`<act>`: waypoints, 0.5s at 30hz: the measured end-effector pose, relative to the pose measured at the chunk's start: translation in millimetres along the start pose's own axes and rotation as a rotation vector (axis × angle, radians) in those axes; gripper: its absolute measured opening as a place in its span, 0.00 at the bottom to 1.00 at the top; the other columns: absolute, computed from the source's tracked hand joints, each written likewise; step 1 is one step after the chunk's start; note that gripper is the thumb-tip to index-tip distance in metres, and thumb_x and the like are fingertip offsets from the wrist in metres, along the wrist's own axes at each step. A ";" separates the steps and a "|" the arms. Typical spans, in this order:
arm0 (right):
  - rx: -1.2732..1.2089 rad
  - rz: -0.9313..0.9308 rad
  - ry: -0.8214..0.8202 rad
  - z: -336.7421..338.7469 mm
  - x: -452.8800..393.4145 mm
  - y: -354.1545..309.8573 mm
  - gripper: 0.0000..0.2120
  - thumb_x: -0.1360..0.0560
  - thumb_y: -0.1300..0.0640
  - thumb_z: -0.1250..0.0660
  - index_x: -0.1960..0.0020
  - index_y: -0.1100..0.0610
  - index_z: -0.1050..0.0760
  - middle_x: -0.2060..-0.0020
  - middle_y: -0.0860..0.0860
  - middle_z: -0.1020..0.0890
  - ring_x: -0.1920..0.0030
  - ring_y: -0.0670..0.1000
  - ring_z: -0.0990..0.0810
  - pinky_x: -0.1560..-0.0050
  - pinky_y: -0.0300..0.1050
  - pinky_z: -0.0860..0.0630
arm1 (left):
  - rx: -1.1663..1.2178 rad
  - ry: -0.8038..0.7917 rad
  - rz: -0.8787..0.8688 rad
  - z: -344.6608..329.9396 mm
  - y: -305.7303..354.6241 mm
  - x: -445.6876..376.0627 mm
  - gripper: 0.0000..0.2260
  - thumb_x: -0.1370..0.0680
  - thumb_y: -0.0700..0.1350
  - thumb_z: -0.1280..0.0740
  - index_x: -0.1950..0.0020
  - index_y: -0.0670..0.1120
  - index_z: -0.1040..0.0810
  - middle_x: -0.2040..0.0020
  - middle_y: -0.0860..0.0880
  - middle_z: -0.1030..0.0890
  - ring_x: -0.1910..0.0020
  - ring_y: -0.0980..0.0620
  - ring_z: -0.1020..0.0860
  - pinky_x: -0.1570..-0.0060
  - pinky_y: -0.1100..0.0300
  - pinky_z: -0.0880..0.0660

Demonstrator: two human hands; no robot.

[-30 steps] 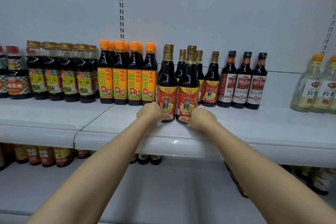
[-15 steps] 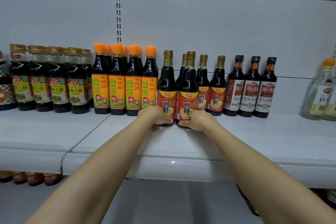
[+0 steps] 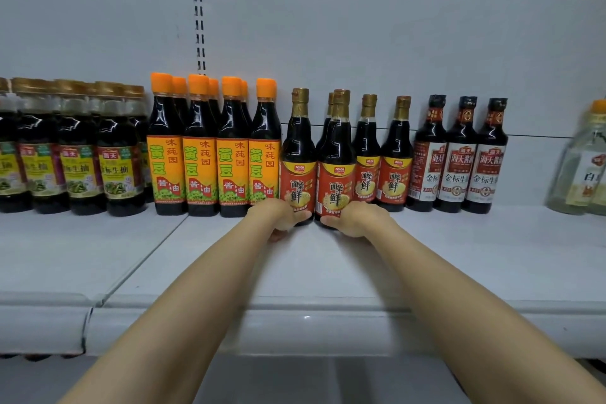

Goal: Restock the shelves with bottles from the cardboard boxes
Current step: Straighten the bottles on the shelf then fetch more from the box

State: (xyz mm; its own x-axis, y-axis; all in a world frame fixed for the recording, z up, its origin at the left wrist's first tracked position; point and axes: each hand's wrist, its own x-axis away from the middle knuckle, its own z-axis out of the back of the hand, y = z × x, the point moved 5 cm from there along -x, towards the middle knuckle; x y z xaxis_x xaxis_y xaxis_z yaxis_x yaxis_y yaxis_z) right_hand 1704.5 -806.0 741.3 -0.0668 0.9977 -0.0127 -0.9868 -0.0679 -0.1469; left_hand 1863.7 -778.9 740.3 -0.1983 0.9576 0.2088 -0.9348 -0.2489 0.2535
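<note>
From the head view, a white shelf [image 3: 328,272] runs across the frame with its front edge nearest the camera and a white back panel [image 3: 360,43] behind it. Both bare arms reach over the front edge to the middle of the shelf.

The left hand [image 3: 278,218] grips the base of a red-labelled bottle [image 3: 298,154] with a gold cap, fingers curled round its lower part and thumb at its foot. The right hand [image 3: 355,218] grips the base of a second red-labelled bottle [image 3: 336,161] in the same way. The two bottles stand upright, just beside each other, a little forward of the row at the back edge of the shelf.

Behind the second bottle another gold cap shows, and to the right stand two matching red-labelled bottles [image 3: 382,154], nearer the back panel. Touching the left bottle's side are the orange-capped bottles [image 3: 214,147] with yellow labels, several deep. Further toward the left end of the shelf stand dark bottles with green-yellow labels [image 3: 78,154]. To the right of the red-labelled group are three dark bottles with white and red labels [image 3: 459,157], and near the right end, well apart, a clear bottle [image 3: 587,161] with pale contents, partly cut off by the frame.
</note>
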 end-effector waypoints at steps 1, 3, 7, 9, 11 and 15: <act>-0.051 -0.017 -0.001 -0.5 -2.0 1.4 0.38 0.26 0.31 0.42 0.28 0.58 0.36 0.32 0.54 0.28 0.34 0.58 0.28 0.37 0.51 0.32 | -0.010 0.003 0.003 0.3 0.0 -0.1 0.32 0.23 0.68 0.49 0.46 0.39 0.26 0.68 0.46 0.27 0.71 0.48 0.29 0.64 0.60 0.30; -0.200 -0.025 0.004 1.4 -6.3 2.4 0.42 0.29 0.31 0.37 0.27 0.60 0.41 0.32 0.55 0.28 0.35 0.59 0.27 0.36 0.53 0.29 | 0.002 -0.008 -0.021 4.0 2.8 2.5 0.32 0.22 0.67 0.48 0.38 0.39 0.30 0.65 0.44 0.25 0.68 0.48 0.25 0.62 0.58 0.26; -0.405 0.065 0.203 25.7 -3.2 -2.6 0.46 0.28 0.36 0.34 0.24 0.57 0.55 0.33 0.56 0.28 0.34 0.61 0.28 0.36 0.60 0.30 | 0.112 0.329 -0.173 34.6 8.1 1.6 0.34 0.24 0.62 0.37 0.27 0.41 0.40 0.38 0.43 0.23 0.42 0.43 0.23 0.44 0.49 0.24; -0.419 0.132 0.351 38.0 5.3 -4.2 0.48 0.26 0.41 0.33 0.23 0.54 0.64 0.34 0.58 0.27 0.36 0.60 0.26 0.38 0.59 0.28 | 0.230 0.566 -0.221 50.5 8.4 8.0 0.38 0.25 0.59 0.33 0.25 0.41 0.47 0.34 0.42 0.28 0.39 0.42 0.25 0.44 0.48 0.24; -0.376 0.172 0.478 45.3 17.2 -5.4 0.49 0.25 0.45 0.32 0.23 0.52 0.69 0.35 0.60 0.28 0.40 0.60 0.24 0.43 0.56 0.25 | 0.225 0.720 -0.298 58.1 12.7 17.6 0.40 0.25 0.56 0.32 0.24 0.43 0.52 0.32 0.41 0.32 0.40 0.42 0.25 0.49 0.51 0.24; -0.281 0.184 0.547 38.3 24.3 -8.6 0.49 0.24 0.48 0.33 0.24 0.47 0.71 0.42 0.61 0.25 0.45 0.62 0.23 0.48 0.56 0.26 | 0.142 0.748 -0.345 49.6 17.8 24.5 0.44 0.25 0.51 0.30 0.23 0.48 0.60 0.33 0.39 0.38 0.50 0.43 0.23 0.58 0.56 0.26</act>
State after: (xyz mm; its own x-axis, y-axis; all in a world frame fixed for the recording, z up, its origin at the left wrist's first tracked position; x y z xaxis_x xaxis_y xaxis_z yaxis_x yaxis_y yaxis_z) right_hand 1705.7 -781.0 780.2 -0.0730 0.8294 -0.5539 -0.8852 -0.3097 -0.3470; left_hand 1856.8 -767.0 796.8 -0.0979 0.8145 -0.5718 -0.9426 0.1084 0.3157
